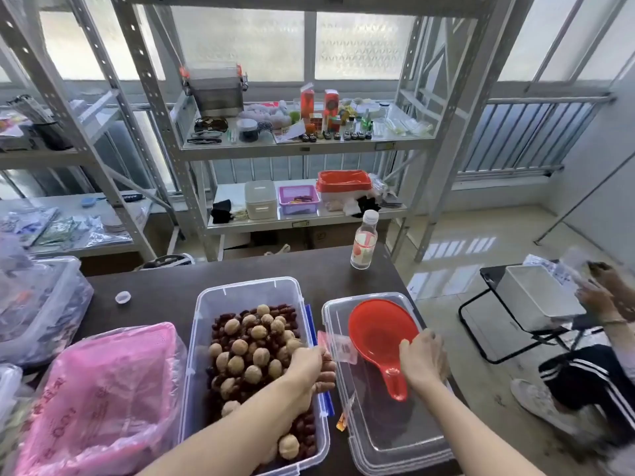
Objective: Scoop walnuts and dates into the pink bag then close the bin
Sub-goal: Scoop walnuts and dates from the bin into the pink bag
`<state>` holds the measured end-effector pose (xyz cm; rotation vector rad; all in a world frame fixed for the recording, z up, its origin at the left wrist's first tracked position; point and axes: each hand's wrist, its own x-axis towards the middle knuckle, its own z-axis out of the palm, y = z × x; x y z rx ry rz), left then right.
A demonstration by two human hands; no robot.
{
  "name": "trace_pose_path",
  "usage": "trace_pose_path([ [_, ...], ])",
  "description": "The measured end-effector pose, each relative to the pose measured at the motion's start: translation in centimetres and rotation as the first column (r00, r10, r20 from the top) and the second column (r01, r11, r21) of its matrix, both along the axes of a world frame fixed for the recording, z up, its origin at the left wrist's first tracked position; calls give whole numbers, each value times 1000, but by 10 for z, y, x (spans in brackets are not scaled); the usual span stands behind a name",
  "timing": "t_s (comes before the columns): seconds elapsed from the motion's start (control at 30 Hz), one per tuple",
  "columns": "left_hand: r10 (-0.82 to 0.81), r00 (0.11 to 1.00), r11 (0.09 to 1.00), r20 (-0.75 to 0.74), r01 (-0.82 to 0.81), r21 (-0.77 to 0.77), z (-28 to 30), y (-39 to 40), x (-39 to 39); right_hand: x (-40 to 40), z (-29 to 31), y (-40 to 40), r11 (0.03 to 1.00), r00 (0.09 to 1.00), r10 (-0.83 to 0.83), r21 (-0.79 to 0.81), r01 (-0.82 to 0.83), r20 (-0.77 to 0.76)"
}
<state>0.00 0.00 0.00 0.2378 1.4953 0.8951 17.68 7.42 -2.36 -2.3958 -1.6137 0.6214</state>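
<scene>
- While open on the surface (165, 290), bin (220, 304) holds walnuts (240, 347) and dates (285, 309), centre of view.
- Left hand (311, 367): fingers curled at the bin's right rim; contents of grip cannot be told.
- Right hand (424, 359): rests on the red scoop (378, 333), fingers bent over its rim where the handle begins; firm grip not confirmed.
- Scoop lies in the upturned lid (395, 438), right of the bin; long axis runs bowl-far, handle-near.
- Pink bag (99, 396): left of the bin, mouth open, well apart from the scoop.
- Nearer to the scoop: right hand. Nearer to the bag: left hand.
</scene>
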Motion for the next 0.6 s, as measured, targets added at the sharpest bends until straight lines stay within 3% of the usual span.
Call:
trace_pose_path([
  [0.1, 36, 999, 999, -38, -36, -12, -1, -6, 1, 14, -7, -4, 990, 988, -139, -49, 136, -64],
  [0.2, 87, 995, 996, -54, -87, -7, -5, -10, -1, 24, -32, -1, 962, 949, -197, -235, 140, -244],
  [0.3, 131, 990, 991, -50, -132, -6, -1, -12, -5, 43, -113, 24, 942, 877, -235, -320, 99, -418],
  [0.37, 156, 987, 988, -33, -157, -6, -1, -14, -8, 35, -107, 20, 926, 809, -290, -365, 102, -511],
  [0.43, 186, 981, 983, -61, -186, 4, -2, -16, -11, 15, -61, 4, 901, 733, -360, -418, 114, -577],
  [0.6, 216, 974, 976, -68, -213, 46, 1, -21, -21, 6, -53, 7, 912, 718, -351, -394, 116, -601],
])
